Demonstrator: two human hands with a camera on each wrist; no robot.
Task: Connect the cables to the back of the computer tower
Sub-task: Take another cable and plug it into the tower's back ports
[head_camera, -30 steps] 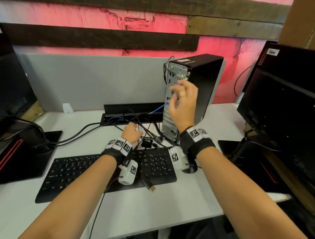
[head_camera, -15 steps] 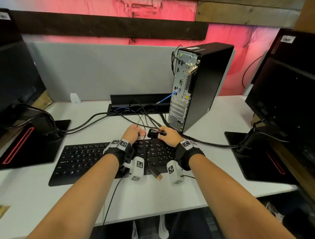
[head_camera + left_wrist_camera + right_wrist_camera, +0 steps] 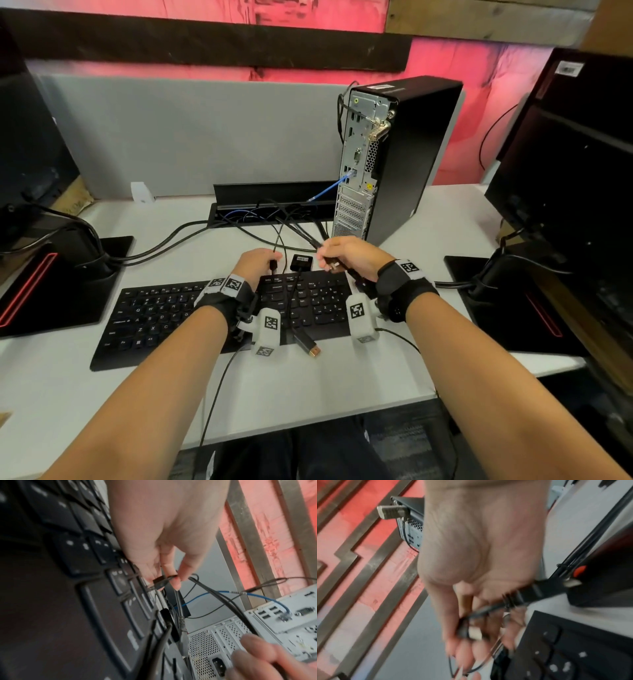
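Observation:
The black computer tower (image 3: 407, 154) stands upright at the back right of the desk, its silver rear panel (image 3: 358, 164) facing me. A blue cable (image 3: 327, 189) is plugged into that panel. My left hand (image 3: 270, 262) pinches the small black plug (image 3: 161, 582) of a thin cable just behind the keyboard. My right hand (image 3: 329, 262) grips a thicker black cable (image 3: 530, 593) near its connector, in front of the tower's foot, with the fingers (image 3: 467, 649) curled round it. A small black adapter box (image 3: 301, 262) lies between the two hands.
A black keyboard (image 3: 205, 318) lies under my wrists, and a loose gold-tipped plug (image 3: 310, 347) rests on it. Several black cables (image 3: 171, 240) run from a desk cable tray (image 3: 274, 195). Monitor stands (image 3: 61, 274) (image 3: 507, 301) flank the desk. A padlock (image 3: 378, 130) hangs on the tower.
My right hand has come down from the tower's rear panel to the desk and taken hold of a black cable. My left hand has stayed by the keyboard's far edge.

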